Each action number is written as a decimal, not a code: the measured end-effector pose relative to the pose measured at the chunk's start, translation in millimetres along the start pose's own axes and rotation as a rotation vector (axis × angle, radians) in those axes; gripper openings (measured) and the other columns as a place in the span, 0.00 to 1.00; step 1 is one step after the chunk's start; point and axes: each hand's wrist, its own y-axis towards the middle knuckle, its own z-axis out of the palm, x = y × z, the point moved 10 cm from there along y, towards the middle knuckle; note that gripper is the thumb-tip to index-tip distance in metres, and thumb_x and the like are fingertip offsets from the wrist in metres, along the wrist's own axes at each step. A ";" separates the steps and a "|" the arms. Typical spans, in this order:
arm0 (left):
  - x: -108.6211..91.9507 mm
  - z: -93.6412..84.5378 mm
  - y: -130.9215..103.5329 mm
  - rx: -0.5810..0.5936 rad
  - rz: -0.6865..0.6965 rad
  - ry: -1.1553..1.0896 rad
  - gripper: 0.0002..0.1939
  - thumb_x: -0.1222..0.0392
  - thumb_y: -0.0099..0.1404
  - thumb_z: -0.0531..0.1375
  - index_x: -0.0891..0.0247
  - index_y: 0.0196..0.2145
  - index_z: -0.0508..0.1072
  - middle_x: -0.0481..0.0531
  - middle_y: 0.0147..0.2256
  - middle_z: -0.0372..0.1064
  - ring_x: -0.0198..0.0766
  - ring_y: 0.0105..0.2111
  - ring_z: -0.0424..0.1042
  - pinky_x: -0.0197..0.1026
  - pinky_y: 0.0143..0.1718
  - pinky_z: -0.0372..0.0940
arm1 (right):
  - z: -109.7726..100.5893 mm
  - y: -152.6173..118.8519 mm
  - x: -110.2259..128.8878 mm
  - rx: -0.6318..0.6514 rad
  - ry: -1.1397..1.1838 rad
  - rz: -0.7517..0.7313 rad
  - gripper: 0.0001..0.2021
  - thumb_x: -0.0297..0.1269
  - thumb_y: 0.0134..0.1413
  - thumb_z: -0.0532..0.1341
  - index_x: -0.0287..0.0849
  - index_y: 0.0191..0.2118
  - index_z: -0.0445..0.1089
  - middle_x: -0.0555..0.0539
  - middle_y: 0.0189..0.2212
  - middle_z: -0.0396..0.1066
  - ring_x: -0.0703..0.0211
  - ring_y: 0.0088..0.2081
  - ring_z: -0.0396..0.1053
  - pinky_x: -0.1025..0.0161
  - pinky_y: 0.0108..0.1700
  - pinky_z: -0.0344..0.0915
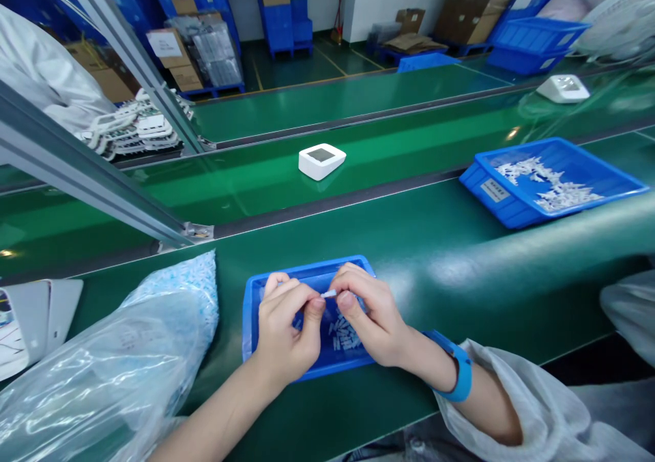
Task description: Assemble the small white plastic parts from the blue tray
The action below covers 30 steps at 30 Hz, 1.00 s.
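Note:
Both hands meet above a small blue tray on the green bench. A small white piece sits between their fingertips. My left hand pinches its left end between thumb and index finger. My right hand, with a blue band on the wrist, pinches the right end. Several small white pieces lie in the tray under the hands, partly hidden by the right hand.
A clear bag of blue-white bits and white housings are at left. A larger blue bin with white parts stands right. Beyond, a white device rests on the green belt. A metal post rises at left.

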 end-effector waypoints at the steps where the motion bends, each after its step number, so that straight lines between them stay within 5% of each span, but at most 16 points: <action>1: -0.4 -0.8 -0.3 -0.007 -0.001 0.001 0.10 0.70 0.64 0.55 0.62 0.26 0.64 0.44 0.20 0.61 0.33 0.23 0.58 0.42 0.32 0.54 | 2.1 -0.3 5.0 0.026 -0.056 -0.047 0.11 0.36 0.66 0.50 0.41 0.32 0.63 0.50 0.26 0.61 0.60 0.30 0.59 0.61 0.34 0.57; 11: -7.5 6.6 -5.7 0.038 0.066 -0.015 0.12 0.72 0.63 0.53 0.62 0.24 0.59 0.43 0.20 0.55 0.31 0.22 0.53 0.43 0.33 0.53 | 16.3 -2.0 14.7 0.139 -0.269 -0.184 0.14 0.32 0.68 0.44 0.43 0.28 0.55 0.51 0.23 0.56 0.59 0.27 0.54 0.59 0.33 0.55; 21: -13.2 8.6 -6.3 0.091 0.167 0.010 0.13 0.73 0.62 0.53 0.61 0.23 0.58 0.42 0.18 0.54 0.32 0.20 0.53 0.43 0.33 0.53 | 30.1 -1.8 -8.2 0.398 -0.085 0.112 0.18 0.38 0.69 0.44 0.44 0.26 0.55 0.53 0.22 0.55 0.63 0.27 0.55 0.62 0.31 0.56; 24: -18.1 11.2 -8.1 0.115 0.201 0.007 0.10 0.73 0.61 0.53 0.61 0.25 0.63 0.43 0.19 0.60 0.32 0.20 0.56 0.45 0.35 0.54 | 40.6 -9.0 -20.4 0.530 0.169 0.260 0.20 0.45 0.68 0.46 0.43 0.25 0.56 0.54 0.21 0.54 0.65 0.24 0.54 0.64 0.27 0.55; 27: -19.4 6.6 -8.0 0.071 0.195 -0.045 0.08 0.71 0.63 0.52 0.61 0.28 0.65 0.45 0.21 0.66 0.33 0.21 0.60 0.47 0.37 0.55 | 36.0 -6.6 -24.0 0.404 0.443 0.291 0.22 0.51 0.66 0.47 0.43 0.23 0.56 0.54 0.20 0.54 0.65 0.24 0.53 0.65 0.26 0.54; 30: -9.6 3.9 -6.1 0.059 0.103 -0.064 0.08 0.62 0.68 0.51 0.61 0.30 0.66 0.46 0.21 0.64 0.34 0.21 0.60 0.48 0.37 0.55 | 20.7 -2.4 -21.2 0.214 0.376 0.203 0.22 0.49 0.67 0.47 0.42 0.24 0.58 0.53 0.22 0.56 0.64 0.26 0.56 0.64 0.29 0.55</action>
